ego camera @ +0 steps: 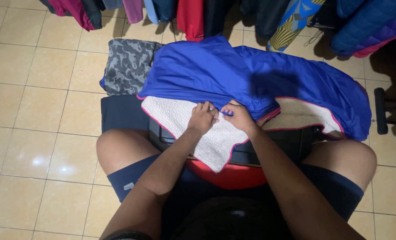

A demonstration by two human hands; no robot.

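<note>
Over a tiled floor (38,80) lined with hung clothes (193,15), a blue jacket (251,75) is pinched at its near edge by both hands, left hand (202,118) and right hand (238,116), its fleece lining (184,120) partly exposed, folding seemingly unfinished.

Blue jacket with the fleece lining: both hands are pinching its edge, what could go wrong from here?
The blue jacket hangs off the far side, so it may slide to the tiled floor. The left hand and right hand pinch one small spot on the fleece lining, so a hard tug could strain the pink-trimmed edge.
</note>
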